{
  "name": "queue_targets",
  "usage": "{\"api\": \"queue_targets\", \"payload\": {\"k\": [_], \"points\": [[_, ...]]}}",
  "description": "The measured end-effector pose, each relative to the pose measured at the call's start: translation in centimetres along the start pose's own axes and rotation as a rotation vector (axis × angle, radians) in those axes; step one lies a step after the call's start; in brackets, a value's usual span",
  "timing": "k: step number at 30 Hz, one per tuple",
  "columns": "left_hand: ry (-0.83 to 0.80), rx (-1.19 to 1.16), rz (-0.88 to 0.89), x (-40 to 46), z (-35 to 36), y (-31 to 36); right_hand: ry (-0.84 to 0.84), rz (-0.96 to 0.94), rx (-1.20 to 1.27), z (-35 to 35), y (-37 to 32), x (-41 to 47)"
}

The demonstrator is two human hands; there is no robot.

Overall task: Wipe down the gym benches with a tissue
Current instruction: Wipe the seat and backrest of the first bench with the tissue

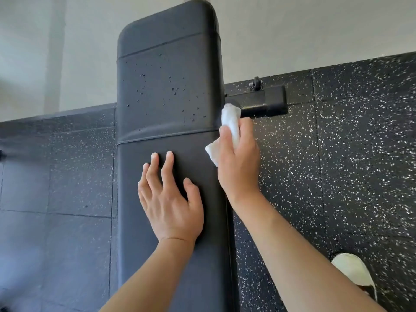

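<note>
The right hand's (239, 163) fingers (225, 137) grip the tissue (229, 122) at the bench pad's (168, 97) three-o'clock edge, its speckled stretch toward ten o'clock, long axis twelve-to-six; left hand (171, 199) rests flat, fingers straight.

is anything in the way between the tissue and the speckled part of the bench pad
Nothing visible. The right hand holds the tissue at the pad's right edge, beside the specks. The left hand rests lower on the bench pad.

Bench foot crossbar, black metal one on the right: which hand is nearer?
Right. The right hand, gripping the tissue, is just below the crossbar, the tissue touching its inner end. The left hand rests flat on the bench pad, lower and further left.
</note>
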State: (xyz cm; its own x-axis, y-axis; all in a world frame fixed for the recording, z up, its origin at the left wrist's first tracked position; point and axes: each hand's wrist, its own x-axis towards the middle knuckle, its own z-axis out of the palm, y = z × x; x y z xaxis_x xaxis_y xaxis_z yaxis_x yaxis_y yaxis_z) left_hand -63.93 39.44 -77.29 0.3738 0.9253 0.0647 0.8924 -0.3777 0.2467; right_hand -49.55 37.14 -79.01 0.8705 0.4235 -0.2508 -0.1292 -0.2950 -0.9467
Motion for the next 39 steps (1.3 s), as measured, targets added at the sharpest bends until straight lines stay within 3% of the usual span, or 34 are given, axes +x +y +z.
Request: {"api": "queue_targets", "payload": {"k": [10,14,18,21,25,34,39], "points": [[0.026,-0.088,-0.047,-0.4,-0.6,0.7,-0.021,-0.122,-0.045,-3.5,2.5,-10.4],[0.027,-0.023,-0.022,-0.8,-1.4,0.6,-0.033,-0.154,-0.123,-4.7,3.5,-13.3],[-0.081,-0.002,0.099,-8.1,-2.9,-1.8,-0.061,-0.140,-0.215,-4.5,2.7,-12.1],[-0.151,0.013,0.187,-15.9,-4.3,-5.3,-0.080,-0.057,-0.185,-3.7,1.2,-8.9],[-0.113,-0.008,0.180,-17.5,-3.7,-7.1,-0.041,-0.021,-0.124,-2.7,1.2,-7.5],[-0.097,-0.004,0.192,-17.6,-3.5,-7.2,-0.053,-0.016,-0.027,-7.2,6.8,-21.9],[-0.077,-0.006,0.200,-17.7,-3.6,-7.0,-0.071,-0.058,-0.009,-7.3,7.0,-21.2]]}}
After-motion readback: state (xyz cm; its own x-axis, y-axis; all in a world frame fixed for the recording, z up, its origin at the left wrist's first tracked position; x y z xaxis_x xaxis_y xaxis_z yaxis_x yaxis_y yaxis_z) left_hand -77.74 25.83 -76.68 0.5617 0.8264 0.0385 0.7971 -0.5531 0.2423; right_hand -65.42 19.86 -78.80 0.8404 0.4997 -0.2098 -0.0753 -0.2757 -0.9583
